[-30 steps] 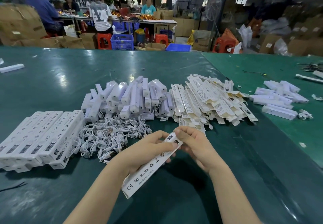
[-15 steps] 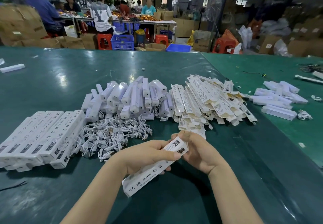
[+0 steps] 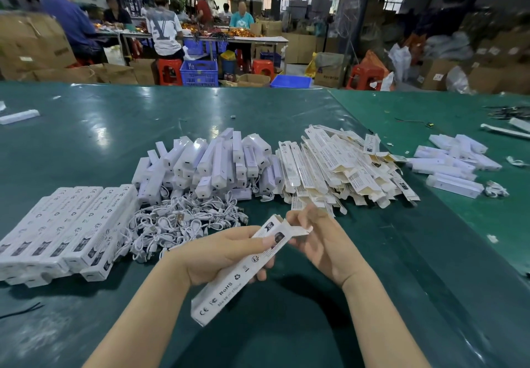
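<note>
The left hand (image 3: 226, 253) wraps the slim white carton (image 3: 229, 284) round its middle, tail slanting below the grip; just beyond, the right hand (image 3: 324, 241) pinches its open end flap (image 3: 299, 231). Tugged too hard, that thin flap could crease or tear

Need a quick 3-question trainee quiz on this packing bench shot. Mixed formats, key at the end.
1. True or false: the left hand grips the white box.
2. The right hand is working on: A the box's open end flap; B the cable pile; C a loose device.
3. Fill in: directly right of the heap of white devices lies a pile of ____ cartons.
Key: 1 true; 2 A; 3 flat (unfolded).
</note>
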A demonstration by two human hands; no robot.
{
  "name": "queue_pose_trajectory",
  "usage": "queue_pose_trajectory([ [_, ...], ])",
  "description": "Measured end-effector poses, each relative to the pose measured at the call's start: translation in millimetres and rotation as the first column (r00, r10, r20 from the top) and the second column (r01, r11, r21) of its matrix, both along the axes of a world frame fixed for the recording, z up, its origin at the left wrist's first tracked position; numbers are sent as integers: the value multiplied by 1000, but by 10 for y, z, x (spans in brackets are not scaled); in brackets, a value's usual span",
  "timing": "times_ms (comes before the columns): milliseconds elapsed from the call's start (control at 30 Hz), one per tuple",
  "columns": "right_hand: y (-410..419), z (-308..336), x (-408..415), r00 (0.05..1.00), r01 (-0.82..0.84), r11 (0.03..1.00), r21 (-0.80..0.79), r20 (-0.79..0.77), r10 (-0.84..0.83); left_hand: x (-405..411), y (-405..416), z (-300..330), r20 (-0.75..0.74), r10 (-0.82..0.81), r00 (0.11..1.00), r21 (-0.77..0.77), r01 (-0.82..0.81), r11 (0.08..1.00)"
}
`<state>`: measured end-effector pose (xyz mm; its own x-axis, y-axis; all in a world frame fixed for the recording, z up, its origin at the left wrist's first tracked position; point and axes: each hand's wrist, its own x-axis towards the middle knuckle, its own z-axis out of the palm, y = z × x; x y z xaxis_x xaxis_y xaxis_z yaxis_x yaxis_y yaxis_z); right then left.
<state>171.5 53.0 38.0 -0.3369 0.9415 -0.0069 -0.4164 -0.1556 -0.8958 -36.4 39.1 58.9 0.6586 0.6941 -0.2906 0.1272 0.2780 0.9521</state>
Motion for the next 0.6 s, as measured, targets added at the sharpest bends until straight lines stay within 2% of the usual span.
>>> queue_pose_trajectory([
  [100, 18, -59, -69, 958, 94, 994, 49, 266, -104, 83, -14, -68, 104, 111, 988, -79, -103, 991],
  [167, 35, -129, -120, 870, 163, 979, 122, 451, -201, 136, -23, -129, 181, 200, 963, -96, -185, 978],
  [233, 55, -194, -159, 779, 224, 956, 191, 554, -294, 192, -29, -191, 234, 290, 928, -130, -266, 955],
  [367, 59, -200, -192, 754, 311, 897, 315, 492, -434, 251, -34, -329, 270, 344, 899, -163, -310, 937],
  [433, 46, -175, -212, 751, 263, 871, 416, 479, -455, 226, -34, -379, 279, 333, 901, -128, -309, 942],
  [500, 35, -171, -247, 715, 166, 861, 481, 543, -441, 191, -31, -406, 289, 320, 902, -86, -308, 947],
  [567, 34, -173, -269, 675, 116, 863, 491, 599, -431, 173, -23, -417, 287, 309, 907, -59, -305, 951],
  [600, 29, -161, -272, 690, 111, 876, 470, 598, -408, 171, -16, -424, 283, 314, 906, -55, -312, 949],
])
